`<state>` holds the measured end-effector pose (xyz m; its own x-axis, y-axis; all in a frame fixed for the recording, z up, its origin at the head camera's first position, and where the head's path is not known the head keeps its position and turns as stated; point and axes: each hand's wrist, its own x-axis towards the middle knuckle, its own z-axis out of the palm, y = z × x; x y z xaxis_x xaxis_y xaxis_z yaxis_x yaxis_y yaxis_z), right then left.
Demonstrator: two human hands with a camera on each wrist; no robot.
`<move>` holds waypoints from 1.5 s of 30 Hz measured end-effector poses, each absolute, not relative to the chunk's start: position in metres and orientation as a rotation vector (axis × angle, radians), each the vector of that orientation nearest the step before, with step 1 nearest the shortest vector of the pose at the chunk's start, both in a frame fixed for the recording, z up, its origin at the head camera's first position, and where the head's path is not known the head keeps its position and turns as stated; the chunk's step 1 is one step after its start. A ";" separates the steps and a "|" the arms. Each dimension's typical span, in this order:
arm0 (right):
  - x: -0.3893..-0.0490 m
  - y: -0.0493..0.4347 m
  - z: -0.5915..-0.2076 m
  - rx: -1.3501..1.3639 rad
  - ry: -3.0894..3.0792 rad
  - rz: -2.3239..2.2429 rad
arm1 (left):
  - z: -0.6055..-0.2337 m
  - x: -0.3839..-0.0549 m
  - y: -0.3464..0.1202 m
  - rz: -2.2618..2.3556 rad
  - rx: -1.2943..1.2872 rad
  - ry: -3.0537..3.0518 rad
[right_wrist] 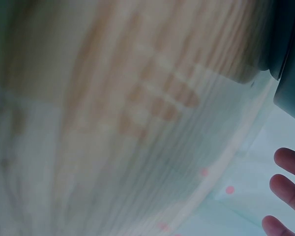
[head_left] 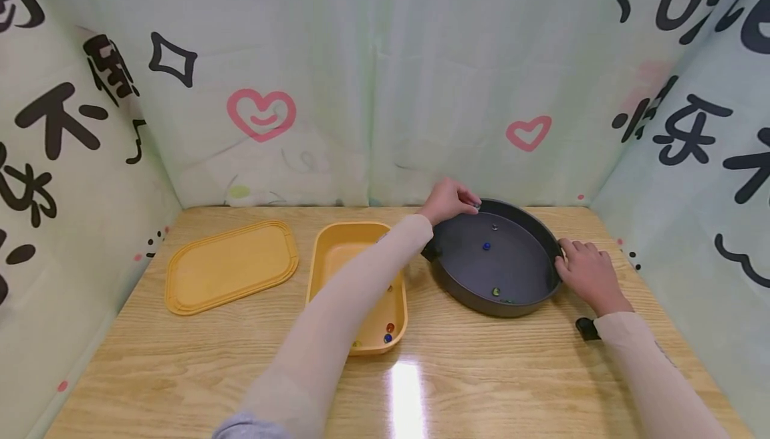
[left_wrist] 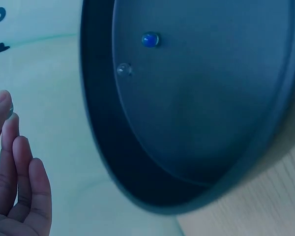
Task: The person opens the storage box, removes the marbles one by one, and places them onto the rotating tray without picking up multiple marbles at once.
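My left hand is over the far-left rim of a dark round pan, pinching a small clear marble between thumb and fingertip. Inside the pan lie a blue marble, a clear marble and a few greenish ones near the front wall. At the pan's right edge, my right hand holds the rim side; the right wrist view shows only some of its fingertips, and the exact grip is partly hidden.
A yellow rectangular container stands left of the pan, partly covered by the left arm. Within it lie a red marble, a blue marble and some yellowish ones. Farther left, a yellow lid lies flat on the wooden table. Printed curtains surround the table.
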<state>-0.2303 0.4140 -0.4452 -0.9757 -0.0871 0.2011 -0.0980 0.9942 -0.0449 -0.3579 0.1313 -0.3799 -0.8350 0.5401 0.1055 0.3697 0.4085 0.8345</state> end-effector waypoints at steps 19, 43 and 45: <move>-0.230 0.414 -0.446 0.128 -2.932 0.089 | -0.409 -0.361 0.163 1.260 0.685 2.565; -0.229 0.412 -0.445 0.111 -2.949 0.085 | -0.436 -0.366 0.179 1.088 0.521 2.625; -0.229 0.412 -0.444 0.111 -2.948 0.087 | -0.439 -0.367 0.180 1.076 0.503 2.636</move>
